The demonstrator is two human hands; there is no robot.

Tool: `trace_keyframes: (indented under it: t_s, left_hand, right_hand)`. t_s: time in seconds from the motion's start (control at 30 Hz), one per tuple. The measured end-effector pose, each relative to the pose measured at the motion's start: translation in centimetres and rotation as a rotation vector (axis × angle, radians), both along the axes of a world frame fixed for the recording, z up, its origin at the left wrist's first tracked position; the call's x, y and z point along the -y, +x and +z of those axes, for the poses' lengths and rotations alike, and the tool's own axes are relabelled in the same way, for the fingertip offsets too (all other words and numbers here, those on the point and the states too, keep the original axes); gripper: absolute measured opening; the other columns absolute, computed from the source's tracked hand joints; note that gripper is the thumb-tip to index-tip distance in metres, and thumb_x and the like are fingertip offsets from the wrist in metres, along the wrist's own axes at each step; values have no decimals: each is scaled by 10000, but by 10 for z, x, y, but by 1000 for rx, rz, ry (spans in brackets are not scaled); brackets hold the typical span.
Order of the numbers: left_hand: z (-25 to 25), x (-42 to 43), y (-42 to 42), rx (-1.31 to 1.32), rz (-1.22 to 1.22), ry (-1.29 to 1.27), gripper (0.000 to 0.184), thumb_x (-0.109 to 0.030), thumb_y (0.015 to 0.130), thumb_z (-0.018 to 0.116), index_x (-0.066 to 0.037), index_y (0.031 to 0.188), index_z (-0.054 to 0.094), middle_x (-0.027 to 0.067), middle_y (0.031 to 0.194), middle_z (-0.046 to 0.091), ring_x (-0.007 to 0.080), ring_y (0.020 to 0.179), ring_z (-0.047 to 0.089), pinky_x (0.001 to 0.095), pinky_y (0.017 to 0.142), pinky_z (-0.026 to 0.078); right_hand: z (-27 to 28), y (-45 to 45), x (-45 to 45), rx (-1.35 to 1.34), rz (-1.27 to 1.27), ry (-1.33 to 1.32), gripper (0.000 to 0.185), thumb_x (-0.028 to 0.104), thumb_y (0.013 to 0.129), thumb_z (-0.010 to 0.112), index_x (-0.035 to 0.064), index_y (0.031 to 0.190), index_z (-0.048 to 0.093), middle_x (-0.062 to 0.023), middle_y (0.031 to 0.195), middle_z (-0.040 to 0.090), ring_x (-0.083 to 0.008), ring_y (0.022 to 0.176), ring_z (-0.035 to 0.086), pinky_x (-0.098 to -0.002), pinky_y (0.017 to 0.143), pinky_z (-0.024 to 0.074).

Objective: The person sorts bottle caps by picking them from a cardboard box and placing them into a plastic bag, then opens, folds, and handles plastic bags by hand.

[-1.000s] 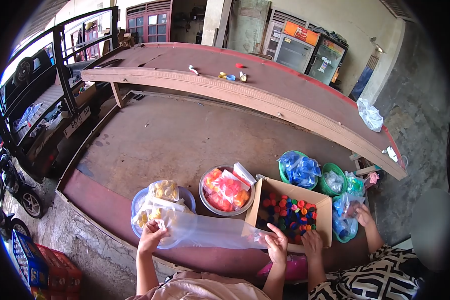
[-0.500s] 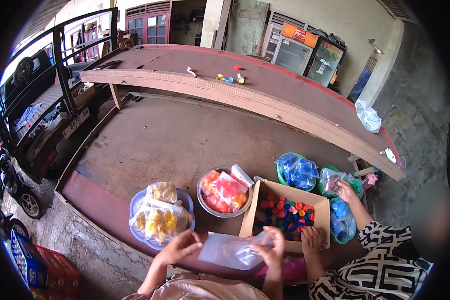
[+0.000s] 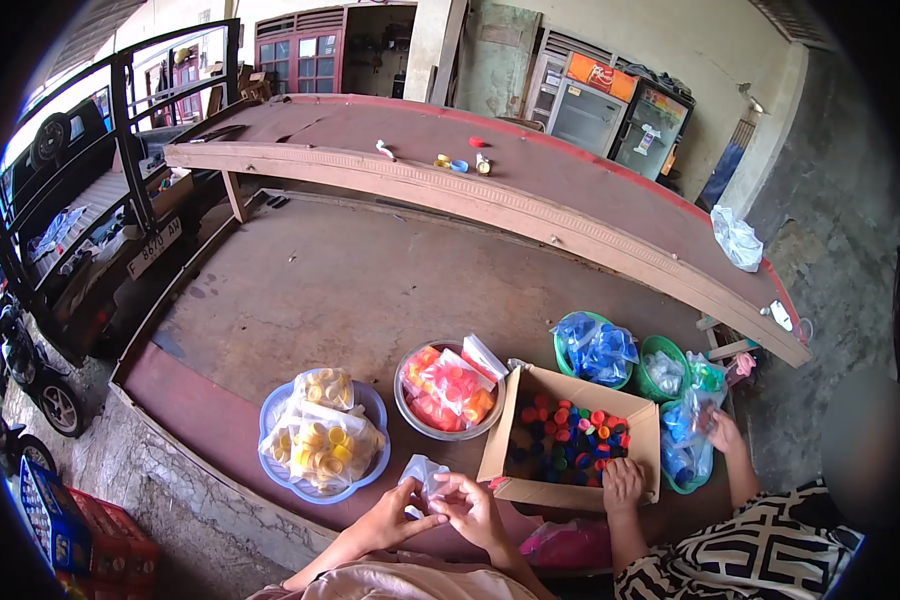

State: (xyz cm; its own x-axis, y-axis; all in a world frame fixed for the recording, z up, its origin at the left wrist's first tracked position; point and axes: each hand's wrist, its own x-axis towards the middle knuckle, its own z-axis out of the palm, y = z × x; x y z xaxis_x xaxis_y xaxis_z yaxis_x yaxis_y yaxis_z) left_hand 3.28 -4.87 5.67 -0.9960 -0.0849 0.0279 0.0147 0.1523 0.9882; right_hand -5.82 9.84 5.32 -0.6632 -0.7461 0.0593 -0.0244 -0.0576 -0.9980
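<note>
A clear plastic bag [image 3: 424,472] is bunched up between my two hands, in front of the box and bowls. My left hand [image 3: 398,518] is closed on its left side, thumb pointing right. My right hand [image 3: 469,510] pinches the same bag from the right, fingers bent. Whether anything is inside the bag cannot be made out. Just beyond my left hand stands a blue plastic basin [image 3: 377,462] with bagged yellow caps [image 3: 322,450]. A metal bowl [image 3: 403,405] of bagged red and orange caps [image 3: 448,385] sits past my right hand.
An open cardboard box [image 3: 540,492] of mixed caps [image 3: 580,430] stands to my right. A co-worker's hand [image 3: 625,484] rests at its front edge; the other hand [image 3: 722,432] is at a green basket [image 3: 692,487] of blue bagged pieces. A raised wooden ledge [image 3: 390,165] crosses behind.
The bag was spread flat between my hands and is now gathered up. My hands have come together, the right moving left. The co-worker's farther hand has moved down to the nearer basket.
</note>
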Motion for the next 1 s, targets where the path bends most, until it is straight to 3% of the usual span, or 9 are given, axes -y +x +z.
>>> trace_keyframes:
  t_s: [0.2,0.33,0.47,0.5,0.6,0.77,0.87,0.9,1.0]
  left_hand:
    - [-10,-6,-2,109,64,-17,402,-256,852,617,84,1009,468,192,841,604,220,766,621,340,638,501]
    - [-8,-1,-4,60,129,-20,269,-185,903,534,70,980,499,165,801,609,197,721,621,323,622,497]
    - [-42,-1,-8,-5,304,491,120,-102,931,455,-4,957,520,93,881,609,147,852,593,336,768,511]
    - [-35,0,-6,56,303,830,108,-97,945,407,-52,918,502,67,877,594,159,887,584,392,840,500]
    - [-38,-1,-8,2,332,1115,127,-119,957,380,-69,893,477,58,833,579,181,870,595,442,862,490]
    - [-45,-10,-5,97,184,1047,164,-205,949,420,-71,908,503,37,804,564,148,740,561,327,687,485]
    - [-69,-25,0,210,-33,898,210,-220,962,404,-59,916,533,-9,747,514,89,664,484,243,619,416]
    - [-53,-27,0,257,-46,704,229,-238,962,412,-61,892,539,-31,707,487,63,623,443,217,589,376]
    - [-61,-24,-5,313,-75,700,237,-241,961,418,-60,871,541,-46,675,469,52,594,413,206,570,356]
  right_hand:
    - [-8,9,7,-25,-94,-49,686,-69,708,649,15,1308,326,-79,886,599,-113,827,582,-260,720,481]
    - [-19,9,11,-242,-145,37,521,-63,713,638,-8,1200,463,-103,933,615,-122,833,589,-256,728,478]
    - [-20,3,6,-291,-183,132,389,-73,701,632,7,1072,550,-23,778,557,-68,695,529,-213,638,456]
    - [-18,2,7,-335,-220,102,325,-77,690,620,8,1000,574,-4,736,535,-53,652,502,-202,593,442]
    - [-36,-4,10,-340,-314,57,282,-70,684,620,-7,955,576,-30,685,549,-84,597,539,-221,555,453]
    - [-59,-14,7,-142,-460,13,218,-86,713,560,2,912,567,-30,752,581,-85,652,565,-199,602,454]
    - [-64,-13,6,6,-411,-50,235,-112,723,523,1,926,562,-9,756,578,-78,666,562,-193,604,446]
    - [-65,-13,6,-16,-412,-61,238,-115,725,497,6,919,562,-7,760,577,-72,648,550,-185,596,438]
    - [-68,-16,0,419,-407,-185,240,-98,716,479,17,908,566,-20,784,589,-74,630,548,-190,562,437]
